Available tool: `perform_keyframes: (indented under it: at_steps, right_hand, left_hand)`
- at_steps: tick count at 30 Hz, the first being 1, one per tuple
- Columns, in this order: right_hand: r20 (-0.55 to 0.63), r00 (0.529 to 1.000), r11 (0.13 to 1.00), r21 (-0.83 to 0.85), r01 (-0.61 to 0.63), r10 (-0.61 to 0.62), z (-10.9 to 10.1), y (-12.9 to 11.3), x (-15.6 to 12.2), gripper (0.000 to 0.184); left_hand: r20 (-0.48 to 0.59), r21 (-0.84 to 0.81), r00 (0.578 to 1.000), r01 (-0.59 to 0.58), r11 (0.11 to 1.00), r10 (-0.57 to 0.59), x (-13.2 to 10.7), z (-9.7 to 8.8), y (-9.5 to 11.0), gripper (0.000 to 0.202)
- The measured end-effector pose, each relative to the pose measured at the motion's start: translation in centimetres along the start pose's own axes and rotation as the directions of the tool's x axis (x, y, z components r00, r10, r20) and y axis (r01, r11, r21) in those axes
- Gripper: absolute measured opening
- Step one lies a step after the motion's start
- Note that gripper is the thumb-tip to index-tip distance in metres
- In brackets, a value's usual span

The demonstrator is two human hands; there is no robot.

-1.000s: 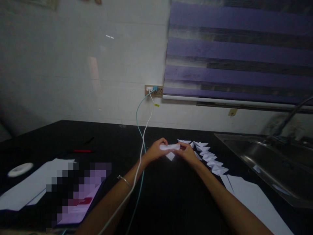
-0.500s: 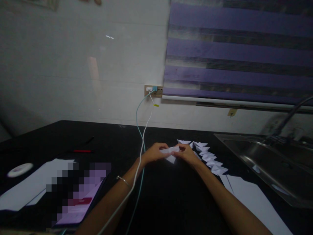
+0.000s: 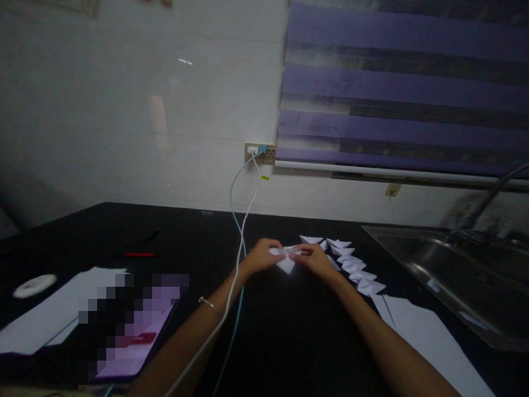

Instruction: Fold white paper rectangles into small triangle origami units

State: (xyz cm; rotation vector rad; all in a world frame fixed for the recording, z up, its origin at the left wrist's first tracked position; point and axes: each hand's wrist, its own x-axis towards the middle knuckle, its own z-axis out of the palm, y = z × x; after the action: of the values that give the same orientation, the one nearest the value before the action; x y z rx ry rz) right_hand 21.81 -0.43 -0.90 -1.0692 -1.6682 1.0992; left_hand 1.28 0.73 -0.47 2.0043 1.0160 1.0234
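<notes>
A small piece of folded white paper (image 3: 286, 264) is held above the dark countertop, its lower part pointing down toward me. My left hand (image 3: 264, 258) grips its left side, thumb near the middle. On the right side, my right hand (image 3: 313, 259) pinches it, with thumb and fingers closed. The two thumbs are close together at the paper's centre. Just right of my right hand, several folded paper boats (image 3: 352, 261) stand in a slanting row. The finer folds of the held paper are too small to make out.
White paper sheets (image 3: 430, 336) lie at the right, beside a steel sink (image 3: 413, 275) with a faucet (image 3: 483, 204). More sheets (image 3: 41, 320), a white roll (image 3: 35, 286), a red pen (image 3: 140, 254) and a partly blurred screen (image 3: 136, 353) are at left. A white cable (image 3: 231, 286) crosses my left forearm.
The folded paper has turned from a tilt to nearly level, its lower point now centred between my hands. Both hands keep hold of it and have shifted only slightly.
</notes>
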Motion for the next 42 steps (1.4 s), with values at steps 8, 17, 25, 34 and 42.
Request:
perform_keyframes:
  at_steps: [8, 17, 25, 34, 42]
  right_hand:
    - [-0.081, 0.997, 0.995, 0.101, -0.009, 0.017, 0.5, -0.7, -0.1, 0.029]
    - [-0.066, 0.998, 0.994, 0.106, -0.003, 0.010, 1.4, -1.2, -0.3, 0.036]
    - [-0.152, 0.988, 0.989, 0.142, 0.028, -0.006, 0.6, -0.7, -0.2, 0.035]
    - [-0.096, 0.995, 0.994, 0.109, 0.011, -0.001, 1.0, -1.0, -0.4, 0.039]
    - [-0.167, 0.986, 0.983, 0.181, 0.014, 0.016, 0.9, -0.1, 0.0, 0.025]
  left_hand:
    - [-0.038, -0.201, 0.994, 0.095, 0.975, -0.105, 0.4, 0.5, -0.4, 0.025]
    - [0.003, -0.296, 0.998, 0.067, 0.953, -0.069, 0.3, 0.8, -0.1, 0.030]
    - [0.039, -0.395, 0.999, 0.021, 0.919, -0.006, 0.3, -0.1, 0.5, 0.032]
    - [-0.006, -0.364, 1.000, 0.023, 0.931, -0.026, 0.5, 0.0, -0.1, 0.025]
    - [-0.018, -0.279, 1.000, 0.004, 0.960, -0.009, 0.2, -0.1, 0.8, 0.026]
